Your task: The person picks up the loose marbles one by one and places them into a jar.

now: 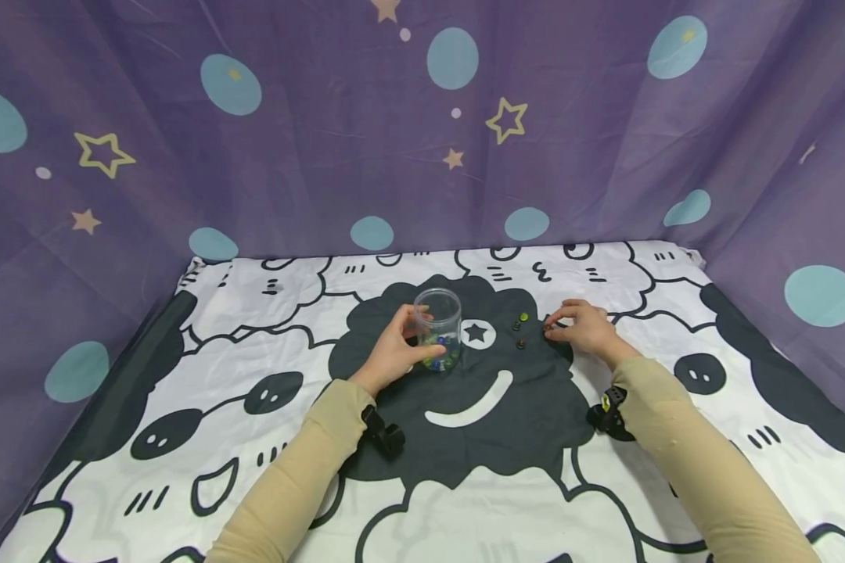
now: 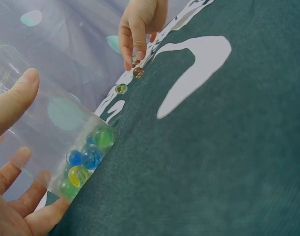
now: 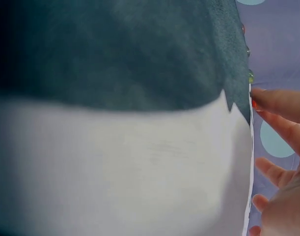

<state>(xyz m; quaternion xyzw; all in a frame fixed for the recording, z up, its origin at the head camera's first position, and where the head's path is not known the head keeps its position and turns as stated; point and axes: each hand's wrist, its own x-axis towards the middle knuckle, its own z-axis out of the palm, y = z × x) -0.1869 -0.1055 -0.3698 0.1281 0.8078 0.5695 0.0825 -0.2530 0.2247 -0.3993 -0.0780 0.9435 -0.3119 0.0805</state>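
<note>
My left hand (image 1: 397,352) grips a clear plastic jar (image 1: 442,317) around its side. Blue, green and yellow glass marbles (image 2: 92,157) lie at the bottom of the jar, as the left wrist view shows. To the right, my right hand (image 1: 583,324) pinches a reddish marble (image 3: 254,103) between thumb and forefinger, down at the cloth. Just left of those fingers a green marble (image 1: 524,317), a dark marble (image 1: 517,326) and a brown marble (image 1: 521,344) rest loose on the cloth.
A black-and-white cartoon cloth (image 1: 493,446) covers the table. Behind it and at both sides hangs a purple curtain (image 1: 366,156) with stars and blue dots. Small black wrist cameras (image 1: 383,432) are strapped to both sleeves.
</note>
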